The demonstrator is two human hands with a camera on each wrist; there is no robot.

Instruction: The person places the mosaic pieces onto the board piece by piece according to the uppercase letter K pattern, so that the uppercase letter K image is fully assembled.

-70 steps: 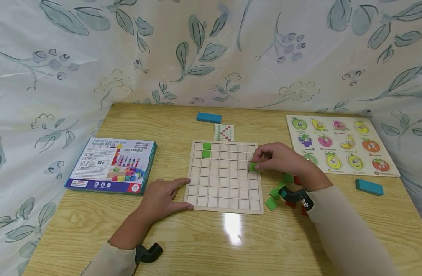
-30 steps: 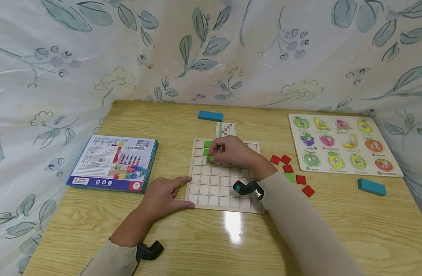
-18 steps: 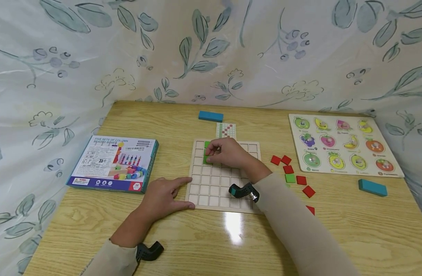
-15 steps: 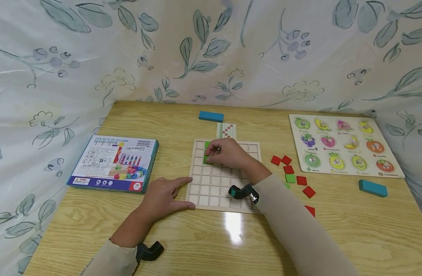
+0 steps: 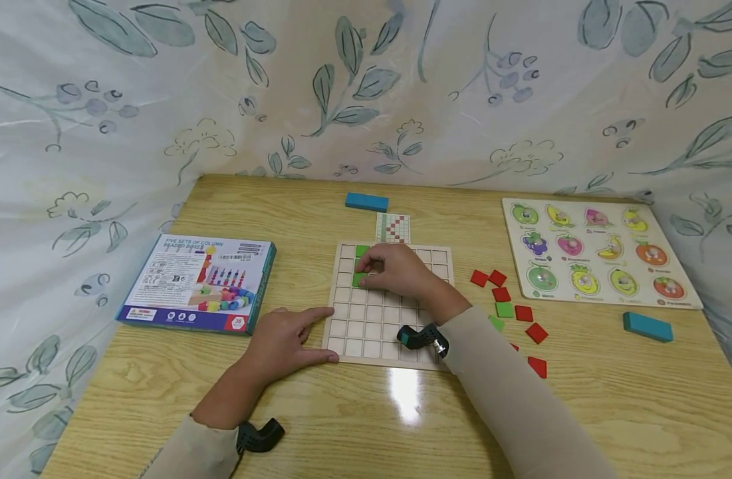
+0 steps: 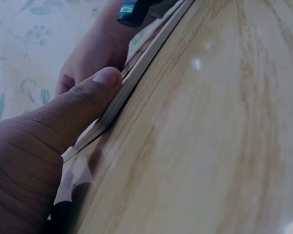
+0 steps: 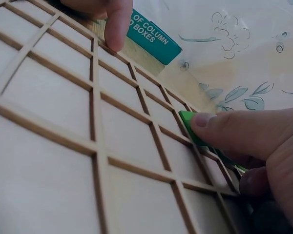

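A wooden grid board (image 5: 371,332) lies in front of me. My left hand (image 5: 282,342) rests beside it, the straight index finger and thumb touching its left edge and corner. Over the upper left of the grid, my right hand (image 5: 395,269) pinches a green square tile (image 7: 191,126), which sits tilted at a cell in the second column. Another green tile (image 5: 362,251) lies in the top row of that column, partly behind the fingers. In the right wrist view the thumb (image 7: 224,126) lies against the tile; the other fingertips are mostly hidden.
Red tiles (image 5: 536,333) and green tiles (image 5: 504,310) lie loose right of the board, some under the right forearm. A small pattern card (image 5: 393,228) and blue block (image 5: 366,201) sit behind. A box (image 5: 192,283) is left, a fruit puzzle board (image 5: 599,253) and second blue block (image 5: 647,326) right.
My right hand has carried a green tile from the board's right side to the second column, then shifted slightly downward there. The left hand has stayed at the board's edge.
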